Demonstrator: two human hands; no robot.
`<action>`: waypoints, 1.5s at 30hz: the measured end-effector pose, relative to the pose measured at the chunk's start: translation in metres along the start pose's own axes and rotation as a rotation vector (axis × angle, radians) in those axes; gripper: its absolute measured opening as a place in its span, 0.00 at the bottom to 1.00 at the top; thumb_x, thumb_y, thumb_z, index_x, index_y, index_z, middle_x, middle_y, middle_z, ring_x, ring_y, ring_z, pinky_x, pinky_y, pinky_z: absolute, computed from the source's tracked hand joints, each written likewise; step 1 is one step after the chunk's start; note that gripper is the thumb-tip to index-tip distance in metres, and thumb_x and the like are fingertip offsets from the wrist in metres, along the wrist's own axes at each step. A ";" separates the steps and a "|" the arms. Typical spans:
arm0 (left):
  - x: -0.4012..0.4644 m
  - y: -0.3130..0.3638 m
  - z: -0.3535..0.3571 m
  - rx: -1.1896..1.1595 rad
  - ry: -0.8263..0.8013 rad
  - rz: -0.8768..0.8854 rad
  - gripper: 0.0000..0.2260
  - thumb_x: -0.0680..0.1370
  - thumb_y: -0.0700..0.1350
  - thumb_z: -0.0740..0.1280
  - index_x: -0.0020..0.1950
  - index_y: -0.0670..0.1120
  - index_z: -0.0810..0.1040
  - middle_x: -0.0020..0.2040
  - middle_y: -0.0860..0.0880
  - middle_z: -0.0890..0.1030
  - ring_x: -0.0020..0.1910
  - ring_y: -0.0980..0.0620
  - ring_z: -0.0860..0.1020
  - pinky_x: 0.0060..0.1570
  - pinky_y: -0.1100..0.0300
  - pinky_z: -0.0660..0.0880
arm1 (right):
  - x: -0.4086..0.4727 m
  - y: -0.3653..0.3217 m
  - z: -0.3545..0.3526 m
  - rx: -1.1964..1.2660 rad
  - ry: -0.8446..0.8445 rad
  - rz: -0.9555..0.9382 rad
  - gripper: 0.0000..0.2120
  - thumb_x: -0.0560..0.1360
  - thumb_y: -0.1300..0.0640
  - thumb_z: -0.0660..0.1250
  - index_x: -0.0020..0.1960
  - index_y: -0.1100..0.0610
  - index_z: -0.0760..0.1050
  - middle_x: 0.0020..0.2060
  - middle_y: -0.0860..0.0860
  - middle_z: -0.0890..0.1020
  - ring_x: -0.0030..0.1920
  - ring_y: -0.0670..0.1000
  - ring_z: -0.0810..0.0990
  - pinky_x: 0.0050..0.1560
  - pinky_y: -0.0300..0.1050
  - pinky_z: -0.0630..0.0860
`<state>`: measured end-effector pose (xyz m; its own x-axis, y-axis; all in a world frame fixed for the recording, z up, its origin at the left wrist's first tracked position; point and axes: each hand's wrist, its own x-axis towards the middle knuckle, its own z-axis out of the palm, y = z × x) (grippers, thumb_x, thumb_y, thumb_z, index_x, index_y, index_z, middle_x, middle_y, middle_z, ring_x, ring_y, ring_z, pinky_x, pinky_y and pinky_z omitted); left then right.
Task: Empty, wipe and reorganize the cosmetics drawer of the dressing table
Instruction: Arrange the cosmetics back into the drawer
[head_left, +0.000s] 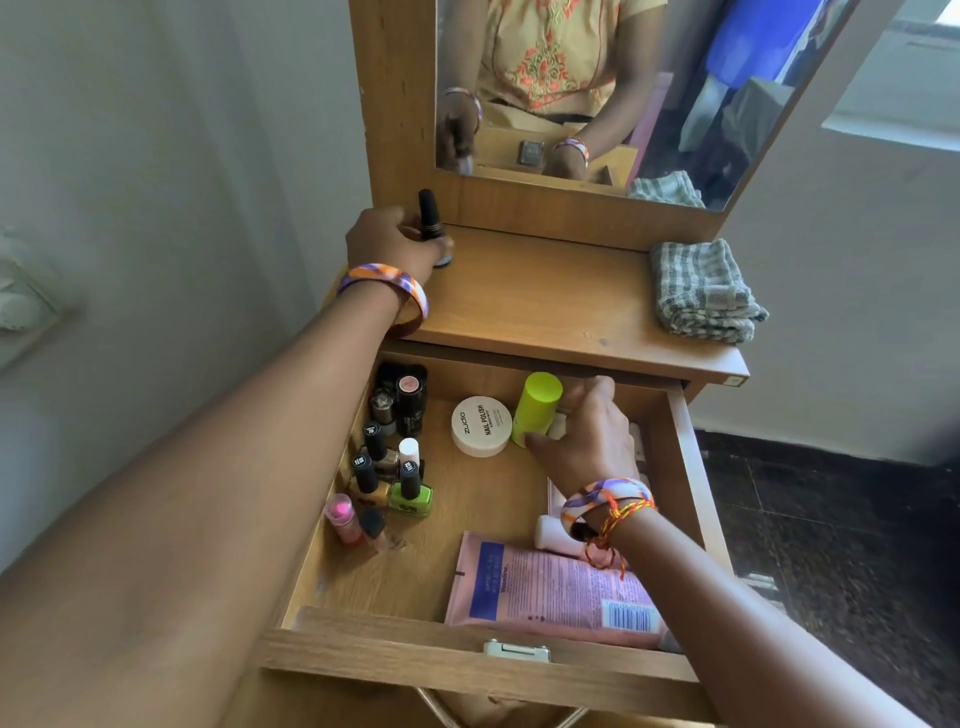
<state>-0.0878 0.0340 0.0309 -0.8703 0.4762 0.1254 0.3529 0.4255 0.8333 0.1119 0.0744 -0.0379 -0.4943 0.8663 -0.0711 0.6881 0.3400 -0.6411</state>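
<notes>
Two hands are at work in the single head view, one on the dressing table top, one inside the open drawer (483, 662). The left hand (395, 241) is curled round a bottle with a tall black cap (429, 215), which stands upright at the back left corner of the table top (545, 306), close under the mirror (597, 88). A striped bangle (387, 286) sits on that wrist. A folded grey checked cloth (701, 293) lies on the right side of the top, well apart from the left hand.

The drawer is pulled out below the top. The right hand (587, 436) reaches into its far right part, thumb and fingers closing on a lime-green cylindrical container (537, 410); whether the hand also holds the small white item beside it cannot be told. Just left of the green container, touching or nearly so, lies a round white tub marked nail polish (481, 426). Along the left wall stands a cluster of nail polish bottles (389, 457), among them a green bottle (410, 493). Nearer the front, a pink-capped tube (340, 517) lies tilted. A pink sachet (550, 590) lies flat at the front right, partly under the right forearm. A white-capped tube (553, 532) lies beneath the right wrist.
</notes>
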 end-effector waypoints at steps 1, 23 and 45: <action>-0.011 0.001 0.000 -0.091 -0.026 0.036 0.13 0.72 0.46 0.71 0.54 0.42 0.78 0.49 0.46 0.82 0.46 0.47 0.80 0.48 0.60 0.77 | 0.000 0.001 -0.001 0.014 0.013 -0.021 0.23 0.68 0.56 0.74 0.55 0.56 0.64 0.52 0.54 0.78 0.53 0.58 0.78 0.44 0.42 0.69; -0.138 -0.042 0.074 0.479 -0.481 0.074 0.11 0.71 0.41 0.72 0.50 0.38 0.78 0.51 0.40 0.80 0.53 0.42 0.78 0.43 0.59 0.70 | -0.003 0.038 -0.005 -0.018 -0.085 -0.298 0.10 0.68 0.66 0.65 0.32 0.55 0.69 0.33 0.52 0.76 0.36 0.52 0.74 0.31 0.36 0.66; -0.166 0.010 0.013 0.547 -1.284 -0.011 0.14 0.73 0.48 0.70 0.54 0.42 0.79 0.45 0.49 0.80 0.47 0.54 0.78 0.49 0.62 0.77 | -0.025 0.018 -0.057 0.003 -0.865 -0.075 0.07 0.76 0.67 0.63 0.41 0.59 0.76 0.33 0.54 0.78 0.26 0.47 0.80 0.31 0.43 0.80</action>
<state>0.0648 -0.0314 0.0114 -0.0598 0.7086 -0.7031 0.6947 0.5354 0.4805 0.1673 0.0796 -0.0041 -0.7696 0.2583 -0.5839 0.6365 0.3834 -0.6693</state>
